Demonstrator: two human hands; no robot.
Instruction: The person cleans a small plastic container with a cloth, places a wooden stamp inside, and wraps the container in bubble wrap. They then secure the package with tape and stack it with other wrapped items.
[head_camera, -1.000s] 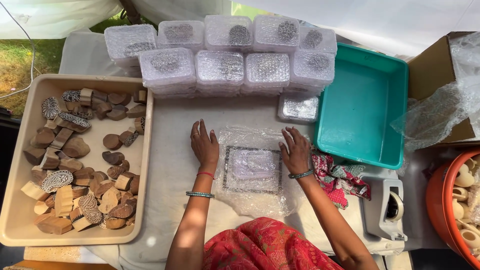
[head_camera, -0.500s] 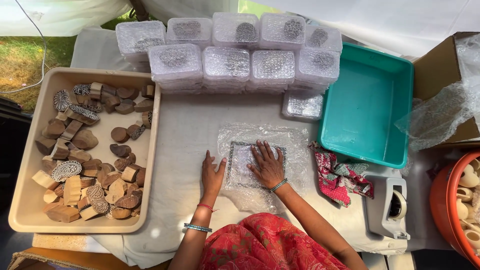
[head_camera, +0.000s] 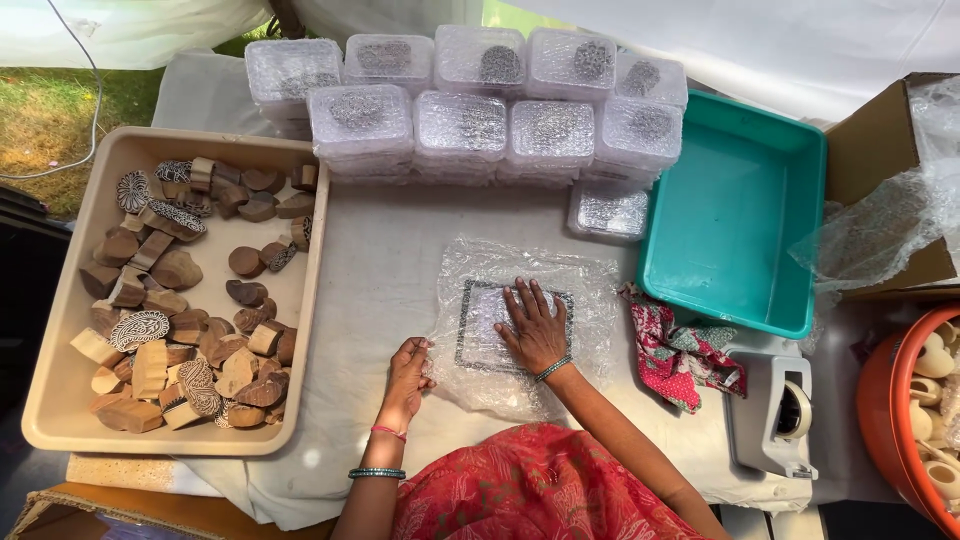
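Right hand (head_camera: 533, 330) now flat on crinkly bubble wrap (head_camera: 520, 320), left hand (head_camera: 408, 375) apparently pinching its edge

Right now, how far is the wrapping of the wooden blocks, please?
Done: a stack of bubble-wrapped parcels at the table's far edge. In hand: a square carved block lies on a bubble wrap sheet; the right hand presses flat on it, and the left hand grips the sheet's edge. Left: many bare wooden blocks in the beige tray.
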